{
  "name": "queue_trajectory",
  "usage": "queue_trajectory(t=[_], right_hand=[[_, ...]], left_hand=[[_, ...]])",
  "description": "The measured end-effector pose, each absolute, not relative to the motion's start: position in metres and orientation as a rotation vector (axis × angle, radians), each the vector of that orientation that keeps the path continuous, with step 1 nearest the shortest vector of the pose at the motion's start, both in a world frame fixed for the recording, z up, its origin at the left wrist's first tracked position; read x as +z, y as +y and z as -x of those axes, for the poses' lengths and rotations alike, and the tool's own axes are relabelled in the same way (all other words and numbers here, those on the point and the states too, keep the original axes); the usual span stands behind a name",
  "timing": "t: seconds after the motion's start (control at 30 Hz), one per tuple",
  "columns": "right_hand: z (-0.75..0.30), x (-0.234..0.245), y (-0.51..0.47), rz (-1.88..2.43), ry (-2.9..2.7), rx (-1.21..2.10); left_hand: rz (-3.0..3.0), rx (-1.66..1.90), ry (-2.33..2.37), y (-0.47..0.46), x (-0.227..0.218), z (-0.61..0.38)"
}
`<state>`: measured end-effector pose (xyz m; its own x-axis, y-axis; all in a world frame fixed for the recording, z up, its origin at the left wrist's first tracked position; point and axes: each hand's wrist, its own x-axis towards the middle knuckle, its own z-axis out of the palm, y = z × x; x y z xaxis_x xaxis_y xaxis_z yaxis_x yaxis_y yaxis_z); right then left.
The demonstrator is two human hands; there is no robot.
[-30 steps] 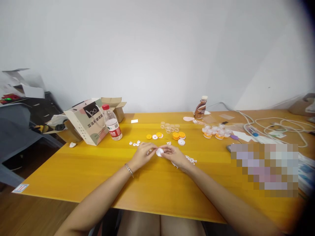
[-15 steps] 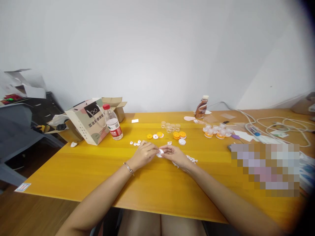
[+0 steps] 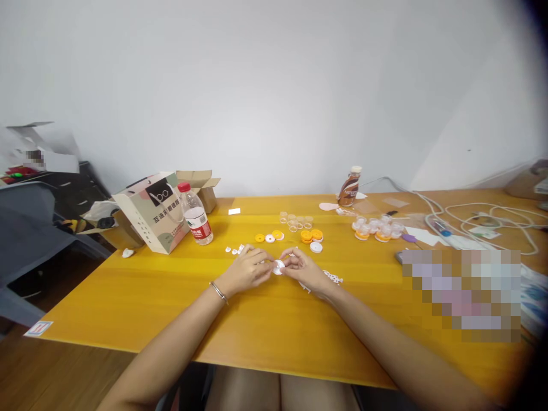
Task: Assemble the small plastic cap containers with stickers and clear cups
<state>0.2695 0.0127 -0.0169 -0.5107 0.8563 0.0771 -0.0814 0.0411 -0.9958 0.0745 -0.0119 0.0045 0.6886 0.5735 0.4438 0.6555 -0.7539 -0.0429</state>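
Note:
A small round white plastic disc (image 3: 278,267) is held just above the table between my two hands. My right hand (image 3: 303,270) pinches its right edge between thumb and fingers. On the other side, the closed fingertips of my left hand (image 3: 249,268) touch its left edge. Small white knob-like pieces (image 3: 234,251) lie beyond my left hand. White branching plastic parts (image 3: 333,277) lie beside and partly under my right wrist. Past the hands are orange and white rings (image 3: 260,237), stacked orange discs (image 3: 306,236), a white disc (image 3: 315,247) and several clear rings (image 3: 293,223).
Clear-capped round pieces (image 3: 377,227) cluster at right, near a brown bottle (image 3: 349,187) and white cables (image 3: 483,212). At left stand a red-capped water bottle (image 3: 196,217), a paper bag (image 3: 156,214) and an open cardboard box (image 3: 205,191). The wooden table's (image 3: 240,337) front edge lies above my legs.
The white disc has turned slightly, and now shows more of its round face. My left fingers have shifted a little at its edge; my right hand stays nearly in place.

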Motion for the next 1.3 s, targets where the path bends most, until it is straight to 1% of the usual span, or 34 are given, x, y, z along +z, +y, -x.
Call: queue_trajectory(t=[0.47,0.93,1.17,1.3], right_hand=[[-0.269,-0.011,0.012,0.774,-1.532,1.587],[-0.271,-0.005,0.009,0.739,-1.551,1.561],[-0.270,-0.005,0.009,0.728,-1.552,1.572],[-0.272,-0.009,0.012,0.729,-1.626,1.561]], left_hand=[[2.783,-0.694,-1.020,-0.016,0.012,-0.071],[2.762,-0.725,-0.932,-0.011,0.005,-0.068],[2.754,-0.808,-0.948,-0.008,-0.001,-0.068],[2.856,-0.924,-1.084,-0.010,-0.002,-0.073]])
